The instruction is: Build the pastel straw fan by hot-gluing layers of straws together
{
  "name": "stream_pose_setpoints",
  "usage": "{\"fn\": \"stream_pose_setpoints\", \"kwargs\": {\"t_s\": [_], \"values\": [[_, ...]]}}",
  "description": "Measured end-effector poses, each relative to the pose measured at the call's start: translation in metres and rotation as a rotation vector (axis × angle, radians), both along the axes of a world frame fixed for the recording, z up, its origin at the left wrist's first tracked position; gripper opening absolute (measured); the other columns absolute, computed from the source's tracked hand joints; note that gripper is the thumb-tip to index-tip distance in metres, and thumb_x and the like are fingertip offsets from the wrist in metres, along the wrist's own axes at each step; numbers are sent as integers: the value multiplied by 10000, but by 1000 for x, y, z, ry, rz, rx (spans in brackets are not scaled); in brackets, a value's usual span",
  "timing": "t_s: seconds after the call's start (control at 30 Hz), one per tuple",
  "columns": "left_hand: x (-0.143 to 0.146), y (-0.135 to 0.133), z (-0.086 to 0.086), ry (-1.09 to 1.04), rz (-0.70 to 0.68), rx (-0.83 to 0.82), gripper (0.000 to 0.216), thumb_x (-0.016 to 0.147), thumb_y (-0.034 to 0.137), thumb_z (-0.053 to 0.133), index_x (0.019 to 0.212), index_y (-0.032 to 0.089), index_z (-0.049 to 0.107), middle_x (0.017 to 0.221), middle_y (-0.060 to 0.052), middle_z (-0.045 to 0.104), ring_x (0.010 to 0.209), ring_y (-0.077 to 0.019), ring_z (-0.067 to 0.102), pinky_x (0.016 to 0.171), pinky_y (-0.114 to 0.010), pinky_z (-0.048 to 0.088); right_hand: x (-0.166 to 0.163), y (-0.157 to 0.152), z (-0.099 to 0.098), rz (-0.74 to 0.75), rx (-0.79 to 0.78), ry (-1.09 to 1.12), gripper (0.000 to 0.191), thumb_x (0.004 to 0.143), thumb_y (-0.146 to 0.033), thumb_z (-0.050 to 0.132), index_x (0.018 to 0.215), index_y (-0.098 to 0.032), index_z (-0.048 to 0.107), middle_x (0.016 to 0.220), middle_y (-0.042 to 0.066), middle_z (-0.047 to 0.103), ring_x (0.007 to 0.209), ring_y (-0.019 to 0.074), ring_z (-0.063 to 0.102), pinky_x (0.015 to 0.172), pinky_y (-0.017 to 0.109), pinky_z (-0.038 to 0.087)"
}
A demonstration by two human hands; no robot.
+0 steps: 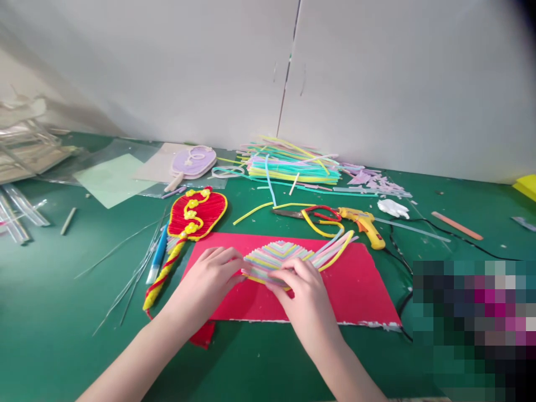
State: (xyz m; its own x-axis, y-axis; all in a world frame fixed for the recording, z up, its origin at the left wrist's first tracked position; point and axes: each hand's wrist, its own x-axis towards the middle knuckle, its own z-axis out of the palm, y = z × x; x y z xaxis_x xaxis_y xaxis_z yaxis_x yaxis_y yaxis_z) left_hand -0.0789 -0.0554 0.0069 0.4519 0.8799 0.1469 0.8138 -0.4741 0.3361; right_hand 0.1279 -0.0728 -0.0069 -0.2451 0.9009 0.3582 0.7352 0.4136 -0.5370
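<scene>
A pastel striped piece made of fuzzy pipe cleaners (pixel 278 257), set in a V pattern, is held just over a red board (pixel 352 285). My left hand (pixel 218 271) pinches its left edge. The thumb and fingers of my right hand (pixel 302 285) are closed on its lower right part and hide some of it. Loose pipe-cleaner ends (pixel 335 251) stick out at the right, beyond my right hand. Left of the board lies a red and yellow fan-shaped craft (pixel 199 212) with a wrapped handle.
Behind the board lie pliers (pixel 293 213) and a yellow glue gun (pixel 366 223) with a black cable. A pipe-cleaner pile (pixel 297 167) lies near the wall, beside a purple fan-shaped craft (pixel 194 161). Thin wires (pixel 134 285) and a blue brush-like tool (pixel 158 254) are at left.
</scene>
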Motion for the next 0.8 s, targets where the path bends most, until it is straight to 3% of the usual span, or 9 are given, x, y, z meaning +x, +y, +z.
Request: {"fn": "stream_pose_setpoints", "kwargs": {"t_s": [0.43,0.8], "values": [[-11,6,-13,-182,-5,-87,127,869,158,572,923,213,673,938,-20,686,877,-186,623,816,-326,477,-30,4,-7,-47,-3,22,66,783,-170,713,809,-229,701,822,25,587,795,180,540,716,320,439],[-12,7,-15,-246,-4,-23,175,893,180,525,871,203,697,902,-30,681,831,-166,636,777,-281,509,-31,5,-9,-74,-16,35,102,739,-138,746,754,-222,691,799,18,588,791,185,545,723,328,440]]}}
